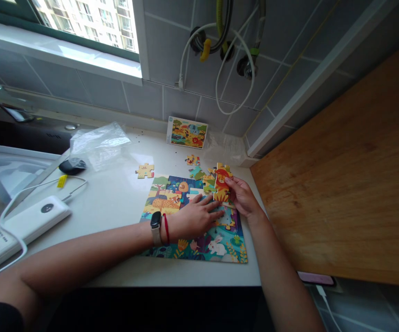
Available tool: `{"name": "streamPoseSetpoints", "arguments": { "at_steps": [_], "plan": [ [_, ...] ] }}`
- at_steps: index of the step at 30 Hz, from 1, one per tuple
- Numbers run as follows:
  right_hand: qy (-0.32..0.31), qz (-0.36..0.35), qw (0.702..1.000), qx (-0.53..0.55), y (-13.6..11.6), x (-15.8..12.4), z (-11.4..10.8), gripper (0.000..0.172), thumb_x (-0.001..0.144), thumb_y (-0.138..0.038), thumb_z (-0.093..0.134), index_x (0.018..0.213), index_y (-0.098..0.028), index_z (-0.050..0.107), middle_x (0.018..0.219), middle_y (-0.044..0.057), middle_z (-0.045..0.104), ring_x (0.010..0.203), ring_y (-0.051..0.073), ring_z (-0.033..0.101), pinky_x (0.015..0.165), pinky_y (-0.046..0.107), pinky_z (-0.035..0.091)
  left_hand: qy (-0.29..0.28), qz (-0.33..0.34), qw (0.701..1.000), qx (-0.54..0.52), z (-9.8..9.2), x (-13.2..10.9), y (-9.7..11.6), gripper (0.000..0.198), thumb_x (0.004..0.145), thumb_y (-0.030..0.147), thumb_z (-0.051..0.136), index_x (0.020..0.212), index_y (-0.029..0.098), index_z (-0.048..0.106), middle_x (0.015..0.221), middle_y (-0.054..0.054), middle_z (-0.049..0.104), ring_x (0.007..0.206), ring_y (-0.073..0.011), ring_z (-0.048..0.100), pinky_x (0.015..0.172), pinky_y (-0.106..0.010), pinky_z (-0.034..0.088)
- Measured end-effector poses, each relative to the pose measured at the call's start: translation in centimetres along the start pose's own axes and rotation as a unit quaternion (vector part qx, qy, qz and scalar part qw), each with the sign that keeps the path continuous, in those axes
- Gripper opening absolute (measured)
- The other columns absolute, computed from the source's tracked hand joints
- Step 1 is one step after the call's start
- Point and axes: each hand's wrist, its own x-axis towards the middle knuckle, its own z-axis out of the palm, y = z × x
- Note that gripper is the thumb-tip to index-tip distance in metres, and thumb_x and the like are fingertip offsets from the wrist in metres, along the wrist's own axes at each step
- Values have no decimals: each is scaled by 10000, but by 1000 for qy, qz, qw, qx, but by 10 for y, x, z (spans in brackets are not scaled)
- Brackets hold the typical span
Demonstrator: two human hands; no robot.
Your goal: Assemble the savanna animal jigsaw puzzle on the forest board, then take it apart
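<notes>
A partly assembled jungle-animal jigsaw puzzle (192,230) lies on the white countertop (109,207). My left hand (194,216), with a black-faced watch and a red wrist string, rests flat on the puzzle, fingers spread. My right hand (241,196) grips a joined orange lion section (222,184) by its edge, just beside my left fingertips. Loose puzzle pieces lie above the puzzle: a yellow one (145,170), a small cluster (192,160), a teal one (196,173) and a green-yellow one (209,183).
A puzzle picture card (187,133) leans on the tiled wall behind. To the left are a clear plastic bag (99,143), a black round object (72,166) and a white corded device (37,220). A wooden board (341,175) rises along the counter's right side.
</notes>
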Motion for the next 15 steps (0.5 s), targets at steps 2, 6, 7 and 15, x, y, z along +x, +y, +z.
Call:
{"name": "streamPoseSetpoints", "arguments": {
  "at_steps": [2,6,7,15],
  "plan": [
    [4,-7,1000,5,-1,0,-1,417,617,-458,983,884,-208,783,801,17,803,626,160,715,578,256,617,1,-5,1000,0,0,6,-8,412,1101,356,464,1478,232,575,1507,-114,581,1440,-358,457,1155,-521,356],
    [18,-29,999,18,-4,2,-5,411,640,-464,965,892,-207,765,795,19,799,619,165,715,555,264,614,-11,-4,1000,5,-1,14,-15,420,1113,344,436,1491,210,562,1541,-123,549,1476,-360,406,1157,-529,357],
    [22,-31,999,22,-4,3,-6,400,646,-462,962,880,-210,759,786,12,795,603,156,706,545,259,610,-17,-2,1000,8,-2,14,-15,426,1114,335,429,1501,206,551,1575,-124,518,1483,-364,397,1158,-540,357],
    [47,-43,997,50,-4,5,-8,394,620,-438,982,882,-229,773,834,1,803,653,142,708,595,242,624,-40,43,998,-9,-9,-17,15,463,1081,331,502,1525,204,528,1645,-118,451,1482,-373,429,1164,-556,364]
  ]
}}
